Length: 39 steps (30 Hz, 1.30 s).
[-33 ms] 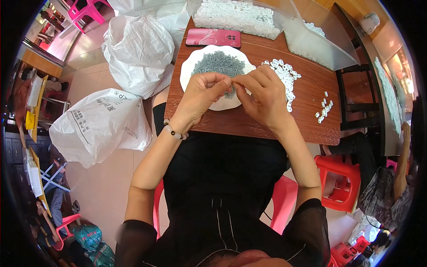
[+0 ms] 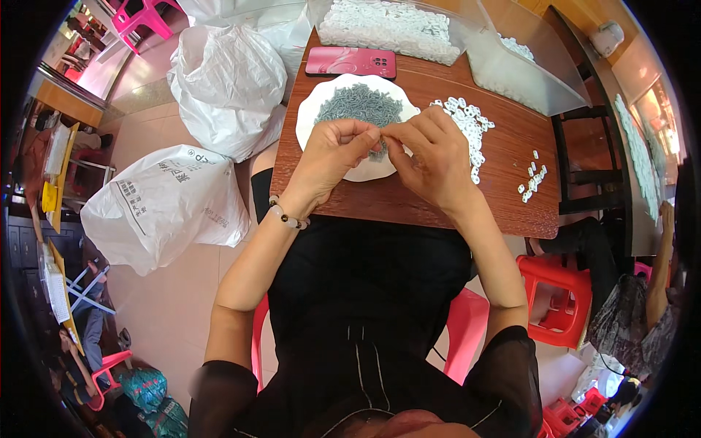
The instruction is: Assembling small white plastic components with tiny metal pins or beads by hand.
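My left hand [image 2: 328, 160] and my right hand [image 2: 436, 162] meet over the near part of a white scalloped plate [image 2: 307, 130]. Thumb and forefinger are pinched together on each, tips almost touching. Whatever sits between them is too small and covered to make out. A heap of small grey screw-like pieces [image 2: 358, 102] fills the plate, partly hidden by my fingers. Beside my right hand, many small white plastic pieces [image 2: 473, 131] with holes lie scattered on the brown wooden table [image 2: 504, 212]. A smaller cluster of white pieces [image 2: 531, 181] lies farther right.
Behind the plate lies a pink phone [image 2: 350, 63]. Two clear bins, one full of white pieces [image 2: 387, 31], the other a tilted-looking bin [image 2: 511, 82], stand at the table's far side. White sacks [image 2: 226, 84] fill the floor at left; a red stool [image 2: 553, 303] stands at right.
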Motion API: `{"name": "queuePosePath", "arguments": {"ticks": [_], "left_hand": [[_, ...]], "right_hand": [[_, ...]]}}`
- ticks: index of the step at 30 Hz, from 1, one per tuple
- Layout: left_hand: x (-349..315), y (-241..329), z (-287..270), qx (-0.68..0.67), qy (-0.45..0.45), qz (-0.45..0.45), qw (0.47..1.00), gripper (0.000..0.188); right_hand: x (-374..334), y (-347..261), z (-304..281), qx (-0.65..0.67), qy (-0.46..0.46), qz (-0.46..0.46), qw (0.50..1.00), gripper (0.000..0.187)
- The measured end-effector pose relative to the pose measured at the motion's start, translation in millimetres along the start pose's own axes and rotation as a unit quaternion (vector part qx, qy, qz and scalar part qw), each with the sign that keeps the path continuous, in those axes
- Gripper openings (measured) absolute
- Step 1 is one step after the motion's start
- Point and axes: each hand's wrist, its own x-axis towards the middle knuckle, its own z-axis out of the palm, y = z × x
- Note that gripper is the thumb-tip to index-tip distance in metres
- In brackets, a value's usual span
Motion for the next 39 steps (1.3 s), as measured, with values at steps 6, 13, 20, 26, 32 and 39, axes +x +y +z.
{"name": "queuePosePath", "arguments": {"ticks": [6, 13, 20, 26, 32, 39], "left_hand": [[0.6, -3.0, -2.2, 0.004, -0.005, -0.001, 1.0, 0.017], [0.2, 0.6, -0.9, -0.024, 0.03, 0.01, 0.999, 0.02], [-0.7, -3.6, 2.5, -0.032, 0.058, 0.047, 0.997, 0.02], [-1.7, -9.7, 9.1, 0.007, 0.079, 0.12, 0.99, 0.015], [-4.2, -6.6, 7.0, -0.004, 0.061, 0.091, 0.994, 0.013], [-2.0, -11.2, -1.8, 0.05, 0.054, 0.085, 0.994, 0.015]], "right_hand": [[2.1, 2.3, 0.6, 0.018, -0.026, -0.01, 0.999, 0.016], [-0.9, -2.2, 0.4, 0.06, -0.023, 0.049, 0.997, 0.013], [-8.8, -5.3, 11.2, 0.209, -0.051, 0.226, 0.95, 0.009], [-4.2, -8.7, 12.7, 0.281, -0.083, 0.333, 0.896, 0.011], [-5.0, -5.7, 13.8, 0.28, -0.084, 0.328, 0.898, 0.01], [-3.0, -11.0, 13.9, 0.17, -0.068, 0.211, 0.96, 0.005]]}}
